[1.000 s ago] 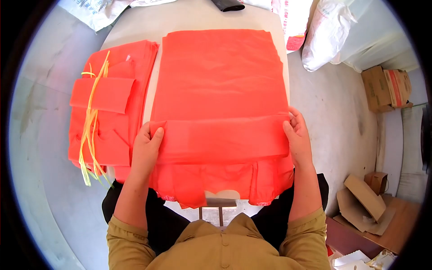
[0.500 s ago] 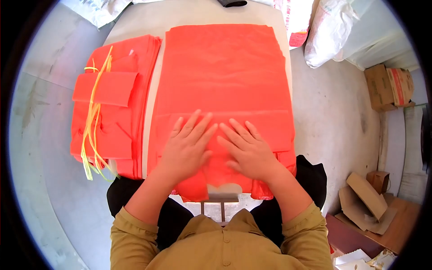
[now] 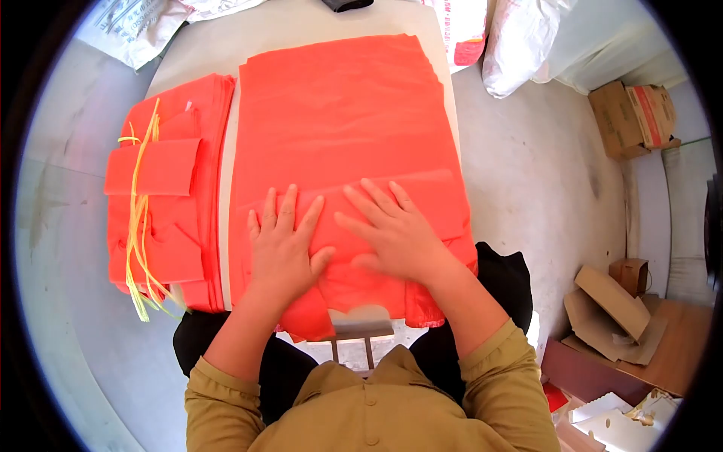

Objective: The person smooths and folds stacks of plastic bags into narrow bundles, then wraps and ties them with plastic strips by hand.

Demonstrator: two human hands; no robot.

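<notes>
A large flat stack of red plastic bags [image 3: 339, 113] lies in front of me, its handle-like strips hanging over the near table edge. My left hand [image 3: 285, 252] rests on the near part of the stack, fingers spread, holding nothing. Beside it, my right hand [image 3: 395, 233] lies palm down with fingers stretched out; it is slightly blurred. Under both hands runs a folded-over band of the red plastic. To the left is a second pile of red bags [image 3: 169, 241], with a rolled red piece [image 3: 151, 167] and yellow ties [image 3: 138, 218] on top.
Both piles lie on a pale table [image 3: 211, 53]. A dark object [image 3: 350, 4] sits at its far edge. White sacks [image 3: 520, 45] stand beyond on the right. Cardboard boxes [image 3: 633, 120] are on the floor at right, and an opened carton [image 3: 610, 309] lies nearer on a brown surface.
My hands have moved apart, the left one further left with its fingers more spread. The band's edge under my hands now slants. The whole view has turned slightly.
</notes>
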